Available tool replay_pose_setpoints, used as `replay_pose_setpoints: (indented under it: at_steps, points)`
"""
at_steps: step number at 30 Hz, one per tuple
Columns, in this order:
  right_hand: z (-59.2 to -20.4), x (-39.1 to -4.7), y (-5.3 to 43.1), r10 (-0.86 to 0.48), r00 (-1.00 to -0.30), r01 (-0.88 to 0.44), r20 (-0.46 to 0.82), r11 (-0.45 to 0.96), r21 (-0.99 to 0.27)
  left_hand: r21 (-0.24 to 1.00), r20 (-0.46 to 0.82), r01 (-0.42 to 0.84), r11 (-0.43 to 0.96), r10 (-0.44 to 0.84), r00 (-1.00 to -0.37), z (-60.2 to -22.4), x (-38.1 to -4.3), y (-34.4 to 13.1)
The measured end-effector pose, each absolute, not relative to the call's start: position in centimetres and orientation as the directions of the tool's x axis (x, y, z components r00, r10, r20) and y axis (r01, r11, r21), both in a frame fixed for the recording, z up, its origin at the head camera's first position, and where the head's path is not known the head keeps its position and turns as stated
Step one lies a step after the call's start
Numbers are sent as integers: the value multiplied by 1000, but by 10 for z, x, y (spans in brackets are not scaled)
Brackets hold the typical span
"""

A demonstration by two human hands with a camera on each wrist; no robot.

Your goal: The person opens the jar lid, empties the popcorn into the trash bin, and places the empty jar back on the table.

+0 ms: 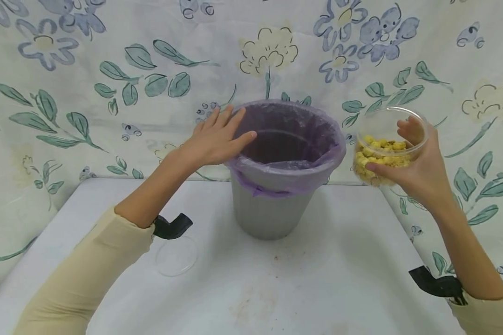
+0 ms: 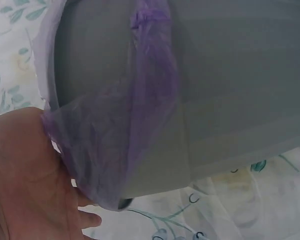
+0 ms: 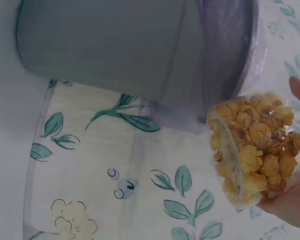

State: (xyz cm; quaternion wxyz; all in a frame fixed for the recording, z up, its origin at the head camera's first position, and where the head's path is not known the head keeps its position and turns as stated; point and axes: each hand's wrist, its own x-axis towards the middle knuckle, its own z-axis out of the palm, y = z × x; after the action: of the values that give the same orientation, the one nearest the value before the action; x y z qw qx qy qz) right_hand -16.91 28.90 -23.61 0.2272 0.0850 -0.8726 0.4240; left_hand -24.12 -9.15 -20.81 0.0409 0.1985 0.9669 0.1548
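Floral cloth [image 1: 218,39], white table [image 1: 339,279], lined bin [image 1: 268,216], popcorn tub [image 1: 366,128] in hand

So the cloth hangs behind all the fingers, and the table's below them. The gray bin stands on it between the two hands, with a purple plastic liner [image 1: 276,180] folded over its rim. Left hand [image 1: 215,139] is right at the rim, fingers spread out straight and gripping nothing; can't tell how hard they touch. Right hand [image 1: 425,167] has its fingers and thumb wrapped around the clear tub, roughly upright, just beside the bin on those fingers' side. Clear round lid [image 1: 177,256] lies on the table below the left fingers, yellow popcorn [image 1: 379,146] sits within the right fingers' grasp, and tiny dark crumbs [image 1: 276,257] dot the table between and below both sets of fingers.
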Motion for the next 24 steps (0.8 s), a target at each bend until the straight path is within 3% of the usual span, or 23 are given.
replay_pose_setpoints:
  at_steps: [24]
  points:
    - [-186, -215, 278, -110, -847, -376, 520, 816, -440, 301, -57, 319, 899, 351, -935, -216, -251, -87]
